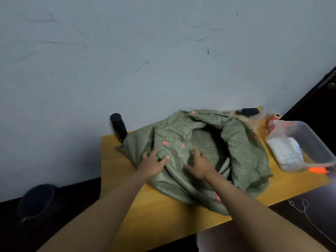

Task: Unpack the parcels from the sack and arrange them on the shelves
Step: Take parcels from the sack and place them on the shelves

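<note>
Two hands, the left hand (152, 163) and right hand (199, 165), rest on one green sack (241, 151). Beyond them stand one black bottle (118, 127) and one clear bin (307, 142).

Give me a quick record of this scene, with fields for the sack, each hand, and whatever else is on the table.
sack: green woven sack, crumpled on the yellow table, mouth open, inside dark
left hand: left hand flat on the sack, fingers spread
right hand: right hand rests on the sack near its mouth
parcels: none visible
bottle: black bottle upright, left of the sack
bin: clear plastic bin, right of the sack, holds a white packet
</note>
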